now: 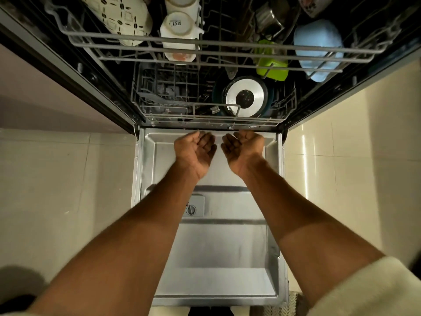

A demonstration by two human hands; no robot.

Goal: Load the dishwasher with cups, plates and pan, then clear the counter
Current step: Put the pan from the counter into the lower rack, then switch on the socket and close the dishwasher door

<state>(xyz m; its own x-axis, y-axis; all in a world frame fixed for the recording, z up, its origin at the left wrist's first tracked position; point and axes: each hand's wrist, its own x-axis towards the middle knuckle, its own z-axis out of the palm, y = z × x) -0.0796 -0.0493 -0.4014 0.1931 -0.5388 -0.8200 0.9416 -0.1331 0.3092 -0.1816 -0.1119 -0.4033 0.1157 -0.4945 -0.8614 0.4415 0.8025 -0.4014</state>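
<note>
I look down at an open dishwasher with its steel door (211,247) lowered flat. My left hand (196,149) and right hand (242,148) reach side by side, palms up, to the front edge of the lower rack (211,120); their fingertips are hidden beneath it. A pan (245,96) stands bottom outward in the lower rack. The upper rack (205,45) is pulled out and carries a patterned plate (118,18), white cups (180,28), a green container (271,62), a blue container (319,49) and a steel cup (268,19).
A cutlery basket (164,90) sits at the left of the lower rack. Pale floor tiles (57,190) lie on both sides of the door. The detergent dispenser (193,206) is set in the door. A cream sleeve (369,290) covers my right upper arm.
</note>
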